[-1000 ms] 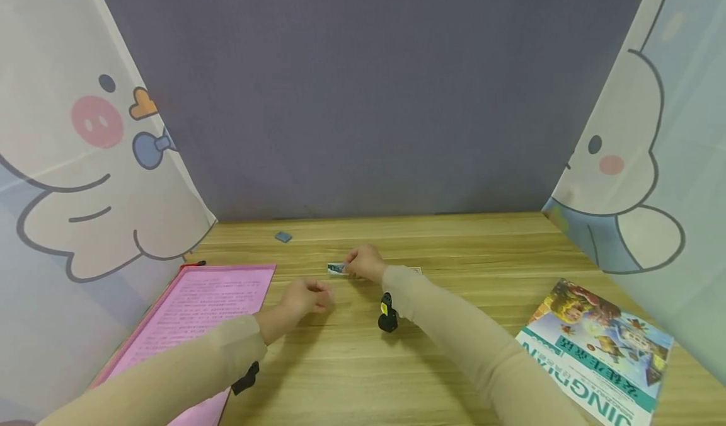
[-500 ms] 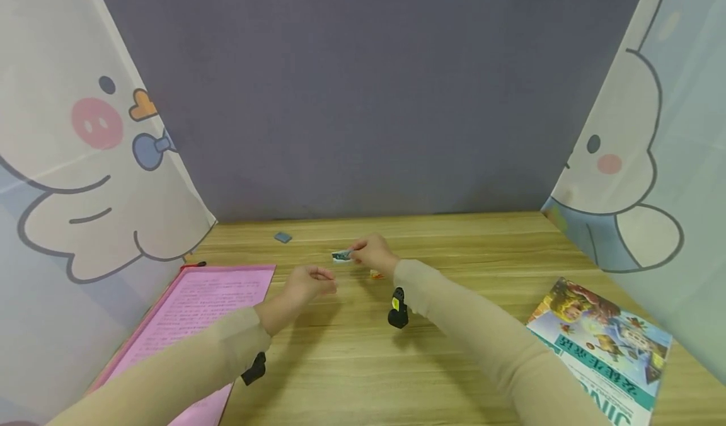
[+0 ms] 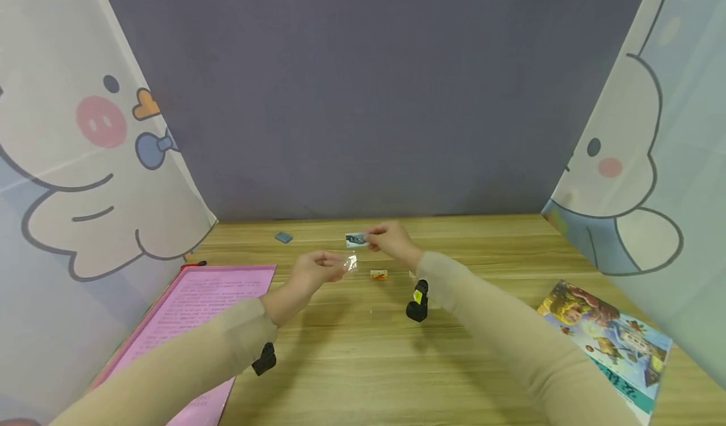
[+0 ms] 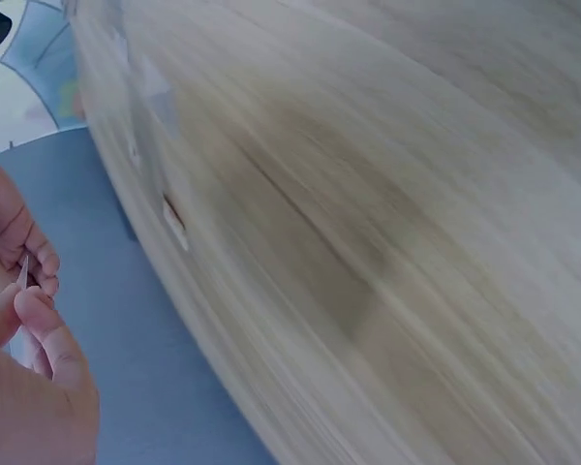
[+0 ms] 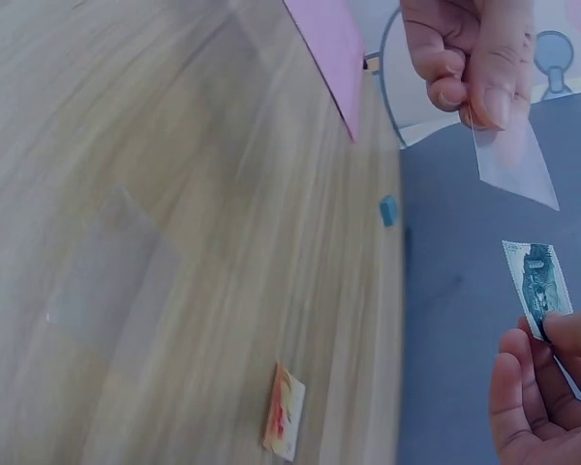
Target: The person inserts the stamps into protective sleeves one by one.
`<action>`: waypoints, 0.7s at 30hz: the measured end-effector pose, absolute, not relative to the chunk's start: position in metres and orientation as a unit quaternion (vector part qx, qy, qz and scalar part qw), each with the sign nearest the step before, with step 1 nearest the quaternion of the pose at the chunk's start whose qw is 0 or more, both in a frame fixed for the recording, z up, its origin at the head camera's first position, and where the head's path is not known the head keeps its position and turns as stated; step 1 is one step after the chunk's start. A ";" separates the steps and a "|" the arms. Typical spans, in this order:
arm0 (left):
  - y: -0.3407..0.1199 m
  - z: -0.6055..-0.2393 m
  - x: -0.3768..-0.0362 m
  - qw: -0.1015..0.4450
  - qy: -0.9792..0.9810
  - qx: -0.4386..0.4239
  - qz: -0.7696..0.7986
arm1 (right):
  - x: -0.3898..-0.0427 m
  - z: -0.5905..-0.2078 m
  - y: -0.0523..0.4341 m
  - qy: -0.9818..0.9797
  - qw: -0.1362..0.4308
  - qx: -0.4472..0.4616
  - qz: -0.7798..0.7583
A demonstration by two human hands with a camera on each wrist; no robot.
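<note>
My right hand (image 3: 372,242) is raised above the wooden table (image 3: 351,350) and pinches a small blue-green stamp (image 3: 356,240) by one end; the right wrist view shows the stamp (image 5: 539,286) upright between finger and thumb. My left hand (image 3: 338,264) is held just left of it and pinches a small clear plastic sleeve (image 3: 351,263). In the right wrist view the sleeve (image 5: 513,160) hangs from the left hand's fingers (image 5: 494,87), a short gap from the stamp. A small orange stamp (image 3: 379,275) lies flat on the table below the hands.
A pink folder (image 3: 193,312) lies at the left front, and an illustrated book (image 3: 612,341) at the right edge. A small blue piece (image 3: 283,237) sits near the back wall. Printed curtains close both sides. A black wrist camera (image 3: 417,300) hangs under my right forearm.
My right hand has lifted the blue-green stamp off the table and up to the right, uncovering the orange stamp. My left hand has risen too, and the clear sleeve now shows in it.
</note>
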State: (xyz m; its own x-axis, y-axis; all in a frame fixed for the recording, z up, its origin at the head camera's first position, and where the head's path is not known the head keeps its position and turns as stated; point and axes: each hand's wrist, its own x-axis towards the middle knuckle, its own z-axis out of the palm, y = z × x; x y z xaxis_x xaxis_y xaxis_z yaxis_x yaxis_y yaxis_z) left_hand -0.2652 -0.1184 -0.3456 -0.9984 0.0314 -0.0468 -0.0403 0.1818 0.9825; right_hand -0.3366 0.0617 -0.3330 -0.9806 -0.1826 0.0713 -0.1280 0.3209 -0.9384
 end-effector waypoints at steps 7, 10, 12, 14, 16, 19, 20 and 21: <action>-0.106 -0.335 -0.268 0.012 0.751 -0.011 0.660 | -0.335 -0.321 0.083 0.809 0.021 -0.100 -0.579; -0.101 -0.334 -0.270 0.008 0.751 -0.017 0.660 | -0.334 -0.318 0.090 0.809 0.020 -0.096 -0.580; -0.099 -0.334 -0.271 0.008 0.753 -0.011 0.658 | -0.332 -0.316 0.095 0.808 0.016 -0.094 -0.581; -0.097 -0.333 -0.273 0.018 0.749 0.000 0.663 | -0.334 -0.316 0.101 0.809 0.008 -0.091 -0.581; -0.094 -0.332 -0.276 0.031 0.748 0.008 0.663 | -0.333 -0.314 0.106 0.806 0.001 -0.095 -0.584; -0.092 -0.331 -0.281 0.052 0.743 0.024 0.667 | -0.333 -0.311 0.112 0.799 -0.006 -0.096 -0.594; -0.091 -0.331 -0.282 0.057 0.742 0.030 0.667 | -0.333 -0.310 0.114 0.797 -0.008 -0.097 -0.596; -0.090 -0.330 -0.284 0.060 0.741 0.036 0.668 | -0.333 -0.310 0.116 0.794 -0.009 -0.096 -0.600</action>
